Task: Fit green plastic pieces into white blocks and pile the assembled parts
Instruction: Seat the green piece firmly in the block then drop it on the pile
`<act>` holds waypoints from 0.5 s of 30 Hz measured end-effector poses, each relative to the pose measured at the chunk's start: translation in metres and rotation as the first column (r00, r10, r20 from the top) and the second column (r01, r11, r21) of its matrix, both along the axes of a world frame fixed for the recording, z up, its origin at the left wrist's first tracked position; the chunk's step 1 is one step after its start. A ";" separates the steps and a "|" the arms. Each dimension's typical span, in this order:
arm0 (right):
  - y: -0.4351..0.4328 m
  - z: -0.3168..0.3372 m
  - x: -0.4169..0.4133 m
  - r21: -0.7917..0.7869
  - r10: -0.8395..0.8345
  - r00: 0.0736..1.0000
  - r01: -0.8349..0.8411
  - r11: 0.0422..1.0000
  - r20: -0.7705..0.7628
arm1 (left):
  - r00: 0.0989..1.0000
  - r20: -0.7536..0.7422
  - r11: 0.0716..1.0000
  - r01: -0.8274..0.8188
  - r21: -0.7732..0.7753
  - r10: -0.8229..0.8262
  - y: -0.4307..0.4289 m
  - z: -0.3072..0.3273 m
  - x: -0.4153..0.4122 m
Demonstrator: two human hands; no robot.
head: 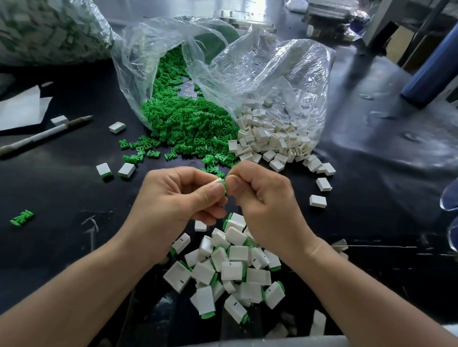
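Head view — white block (217,181), green piece (224,186) seated — pinched.

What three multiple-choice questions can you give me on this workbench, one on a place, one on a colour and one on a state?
1. Where is the pile of assembled parts?
A. in a cardboard box
B. on the dark table, between the forearms
C. on a shelf

2. What colour is the bottle at far right?
A. red
B. yellow
C. blue

3. What are the left hand and right hand doing?
A. together pinching a white block with a green piece
B. lying flat
C. writing

Answers: 1 B, the white-and-green parts lie heaped on the table near the person; 2 C, its body is dark blue; 3 A, fingertips of both hands meet on the one part.
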State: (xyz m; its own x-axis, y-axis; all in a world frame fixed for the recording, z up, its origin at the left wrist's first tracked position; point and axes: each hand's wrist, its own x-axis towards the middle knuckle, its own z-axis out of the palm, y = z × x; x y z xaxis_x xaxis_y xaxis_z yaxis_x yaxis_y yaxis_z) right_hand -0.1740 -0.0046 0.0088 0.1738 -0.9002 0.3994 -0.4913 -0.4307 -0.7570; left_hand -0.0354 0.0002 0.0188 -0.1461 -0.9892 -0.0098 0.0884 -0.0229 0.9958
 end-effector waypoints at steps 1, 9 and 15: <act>0.001 0.000 0.001 0.014 -0.001 1.000 0.000 1.000 0.027 | 1.000 -0.002 1.000 -0.008 0.005 0.008 0.000 0.000 0.000; -0.006 0.011 -0.013 0.341 0.199 0.960 -0.124 0.932 -0.195 | 0.962 0.228 0.988 0.131 0.084 -0.147 -0.008 -0.001 0.007; -0.005 0.026 -0.026 0.497 0.376 0.881 -0.198 0.845 -0.287 | 0.911 0.248 0.943 0.301 0.143 -0.329 -0.005 0.004 0.009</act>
